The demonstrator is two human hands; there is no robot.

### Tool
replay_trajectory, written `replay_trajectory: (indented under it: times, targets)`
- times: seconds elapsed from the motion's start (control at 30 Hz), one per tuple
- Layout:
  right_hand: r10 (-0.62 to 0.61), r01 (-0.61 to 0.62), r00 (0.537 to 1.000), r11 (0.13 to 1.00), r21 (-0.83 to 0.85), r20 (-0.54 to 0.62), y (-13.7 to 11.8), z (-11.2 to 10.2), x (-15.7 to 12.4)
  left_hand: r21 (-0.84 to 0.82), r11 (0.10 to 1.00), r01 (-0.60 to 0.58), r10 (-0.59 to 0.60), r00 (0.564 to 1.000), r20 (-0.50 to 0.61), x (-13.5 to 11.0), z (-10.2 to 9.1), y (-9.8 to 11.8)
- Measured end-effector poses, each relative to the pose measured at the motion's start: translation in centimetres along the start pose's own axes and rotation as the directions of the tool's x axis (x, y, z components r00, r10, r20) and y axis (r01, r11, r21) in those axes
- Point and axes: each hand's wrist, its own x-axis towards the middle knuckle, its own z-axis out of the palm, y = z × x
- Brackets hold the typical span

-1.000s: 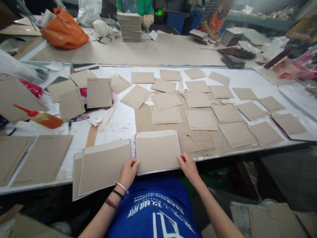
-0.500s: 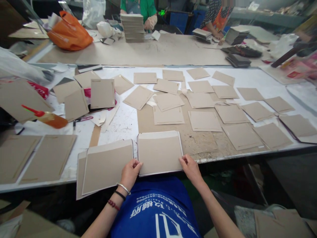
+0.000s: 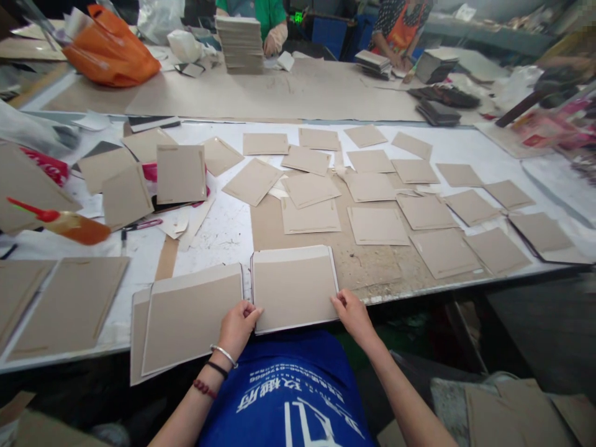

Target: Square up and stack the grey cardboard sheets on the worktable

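A grey-brown cardboard panel (image 3: 294, 288) with a pale border lies at the table's front edge, close to my body. My left hand (image 3: 239, 326) pinches its lower left corner, fingers closed. At the right edge, my right hand (image 3: 352, 315) grips the panel between thumb and curled fingers. Just left of it, a short pile of similar panels (image 3: 193, 320) sticks out past the table edge, near my left wrist. Beyond my hands, many loose cardboard pieces (image 3: 378, 225) with brownish strips along one side are spread over the table.
A glue bottle (image 3: 84, 228) with a red nozzle lies at left, near a pen (image 3: 144, 225). Across the far table stand an orange bag (image 3: 112, 53) and a tall stack of boards (image 3: 239, 46). Two people work there. Larger cardboard pieces (image 3: 69, 304) lie front left.
The view has shifted slightly, so most things sit a little further left. Both hands keep their hold on the panel, which has hardly moved on the table.
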Motion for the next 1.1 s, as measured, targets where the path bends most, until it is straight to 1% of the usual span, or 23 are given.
replay_trajectory:
  times: [0.2, 0.37, 0.53, 0.8, 1.1]
  targets:
    - [0.014, -0.008, 0.999, 0.993, -0.117, 0.050, -0.4, -0.4, 0.3, -0.005, 1.000, 0.002, -0.002, 0.999, 0.042, 0.4, -0.1, -0.2]
    - [0.014, 0.005, 0.996, 0.977, -0.215, 0.087, -1.0, -0.9, 0.4, -0.016, 1.000, 0.003, -0.002, 0.999, 0.049, 0.6, 0.0, -0.5]
    - [0.016, 0.018, 0.993, 0.960, -0.279, 0.119, -1.5, -1.2, 0.5, -0.029, 1.000, 0.003, -0.002, 0.999, 0.052, 0.8, 0.1, -0.7]
    - [0.003, 0.037, 0.991, 0.953, -0.300, 0.131, -1.0, -0.9, 0.8, -0.049, 0.999, -0.010, 0.012, 0.999, 0.040, 0.6, 0.1, -0.5]
    - [-0.019, 0.055, 0.992, 0.954, -0.294, 0.125, -0.7, -0.8, 0.8, -0.033, 0.999, -0.014, 0.015, 0.999, 0.034, 0.6, 0.1, -0.3]
